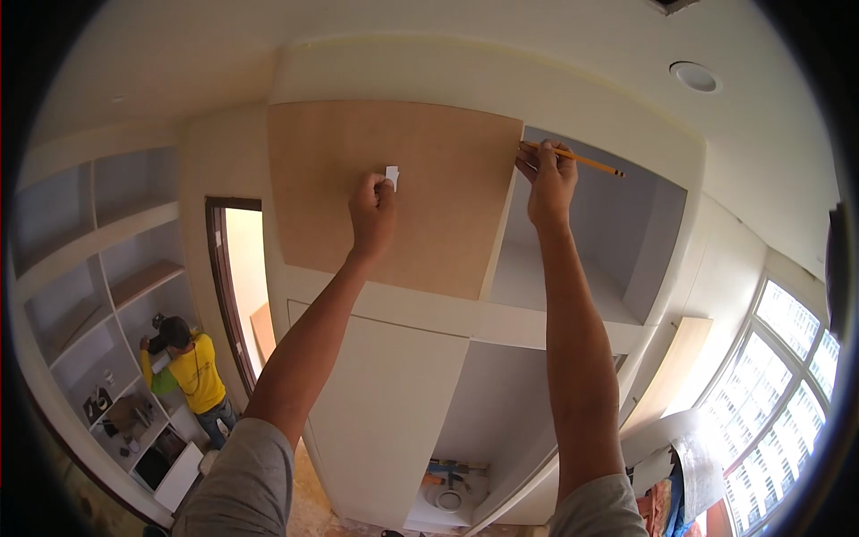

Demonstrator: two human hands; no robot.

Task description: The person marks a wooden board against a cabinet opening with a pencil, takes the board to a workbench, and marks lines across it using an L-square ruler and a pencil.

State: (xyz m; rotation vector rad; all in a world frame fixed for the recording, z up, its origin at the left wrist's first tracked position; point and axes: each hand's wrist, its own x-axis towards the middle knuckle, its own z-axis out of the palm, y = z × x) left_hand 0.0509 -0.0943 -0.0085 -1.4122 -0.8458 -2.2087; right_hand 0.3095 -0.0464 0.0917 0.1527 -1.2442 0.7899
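My left hand [372, 213] is closed on a small white piece [392, 174], perhaps folded paper, in front of the brown wooden panel [429, 215]. My right hand [550, 183] pinches a yellow pencil [586, 162] at the panel's right edge, near its upper corner. The pencil's dark end points right, and its other end reaches the panel edge. The panel covers the left part of the upper cabinet. Right of it, the open compartment [617, 242] shows a grey inside.
Below is a white cabinet door [376, 403] beside an open lower compartment holding tools [456, 470]. A person in a yellow shirt [199, 371] works at white shelves [98, 259] on the left. A doorway [240, 277] stands behind. On the right, a board [671, 367] leans near the window [778, 376].
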